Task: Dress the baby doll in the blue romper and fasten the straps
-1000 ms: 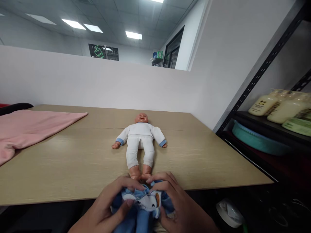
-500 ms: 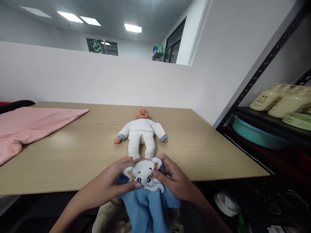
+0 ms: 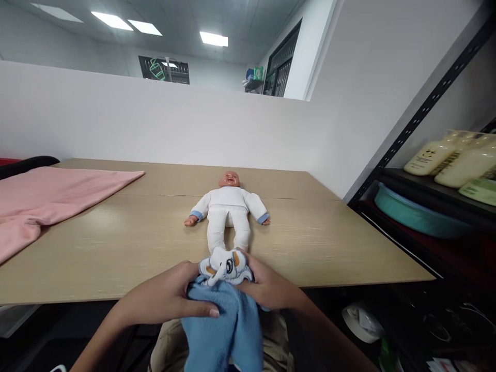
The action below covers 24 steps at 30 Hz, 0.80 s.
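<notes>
Blue baby pants with a white elephant face patch hang between my two hands at the table's front edge. My left hand grips the cloth on the left, its thumb lying across the blue front. On the other side my right hand holds the patch end, its fingertips partly hidden behind the bunched fabric. The patch is folded, so just one eye shows. Just beyond the hands a baby doll lies on its back in a white top with blue cuffs and white legs; its feet are hidden behind the cloth.
A pink cloth is spread on the left of the wooden table. At the right, a dark shelf rack holds cream bottles and a teal basin. A low white wall stands behind the table.
The elephant patch, flat and fully visible before, is now folded and crumpled. Both hands have shifted on the cloth, the right one gathering its upper edge. The doll lies as before.
</notes>
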Each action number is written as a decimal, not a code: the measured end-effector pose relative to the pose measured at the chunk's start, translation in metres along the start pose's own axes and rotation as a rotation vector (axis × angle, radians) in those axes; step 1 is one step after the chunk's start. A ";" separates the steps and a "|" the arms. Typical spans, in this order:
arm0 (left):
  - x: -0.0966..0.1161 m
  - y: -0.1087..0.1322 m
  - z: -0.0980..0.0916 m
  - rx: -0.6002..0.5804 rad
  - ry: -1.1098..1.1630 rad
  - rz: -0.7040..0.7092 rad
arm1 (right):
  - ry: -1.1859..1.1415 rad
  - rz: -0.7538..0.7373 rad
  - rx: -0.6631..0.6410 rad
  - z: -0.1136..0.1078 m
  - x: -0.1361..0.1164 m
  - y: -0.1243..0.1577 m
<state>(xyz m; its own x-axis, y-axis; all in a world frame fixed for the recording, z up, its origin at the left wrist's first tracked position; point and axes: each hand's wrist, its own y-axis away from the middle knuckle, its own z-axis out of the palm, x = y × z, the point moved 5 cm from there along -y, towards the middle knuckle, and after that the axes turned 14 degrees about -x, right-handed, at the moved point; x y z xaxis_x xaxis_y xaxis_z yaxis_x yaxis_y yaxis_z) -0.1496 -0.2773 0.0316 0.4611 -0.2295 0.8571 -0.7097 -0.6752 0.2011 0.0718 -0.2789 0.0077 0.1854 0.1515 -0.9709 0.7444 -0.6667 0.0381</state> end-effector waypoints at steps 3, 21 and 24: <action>0.000 -0.002 -0.004 -0.040 0.103 0.128 | 0.021 0.014 -0.198 0.007 -0.013 -0.003; -0.019 -0.004 0.040 -0.422 0.693 0.143 | -0.361 0.058 -0.240 0.018 -0.008 0.008; -0.020 -0.008 0.046 -0.456 0.702 0.183 | -0.322 0.040 -0.428 0.029 -0.015 0.010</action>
<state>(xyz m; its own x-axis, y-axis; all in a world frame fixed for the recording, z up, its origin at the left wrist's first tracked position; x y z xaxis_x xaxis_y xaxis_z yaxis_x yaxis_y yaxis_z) -0.1283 -0.2995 -0.0093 -0.0110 0.2814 0.9595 -0.9551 -0.2871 0.0732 0.0581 -0.3090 0.0161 0.0628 -0.1440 -0.9876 0.9484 -0.2996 0.1040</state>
